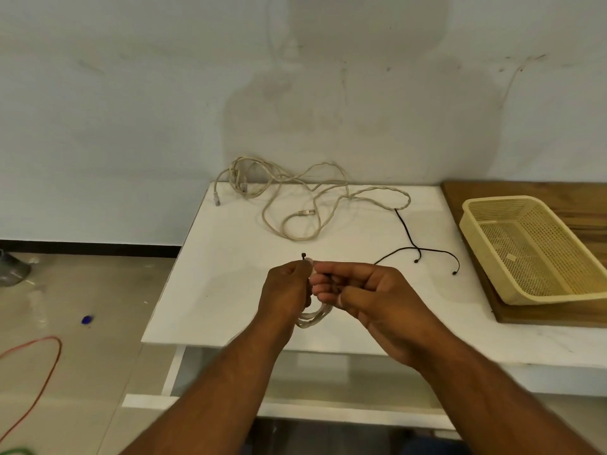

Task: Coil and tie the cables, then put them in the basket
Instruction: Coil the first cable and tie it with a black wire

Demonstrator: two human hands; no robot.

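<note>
While a small bundle of pale cable [313,318] is kept pinched together above the near half of the white table [230,290], its loops are left to hang below the hands, so that the coil is held from springing open during tying. The left hand [286,287] is clenched around the top of the coil, with the knotted tip of a black tie cord [303,256] seen standing just above its knuckles. The right hand [364,295] is curled in from three o'clock, touching the left, its fingers closed on the cord and the coil; the exact wrap is hidden between the fingers.

Toward twelve o'clock, a long beige network cable [295,205] is left sprawled loose against the wall, not yet coiled. At about two o'clock, further black cords [417,247] are laid out singly, presumably kept within reach as ties. At three o'clock, well apart from the hands, the yellow perforated basket [473,205] is set on a wooden board [558,192], tilted and without cables in it, so the tying step is judged to be in hand, with the placing not yet done.
</note>
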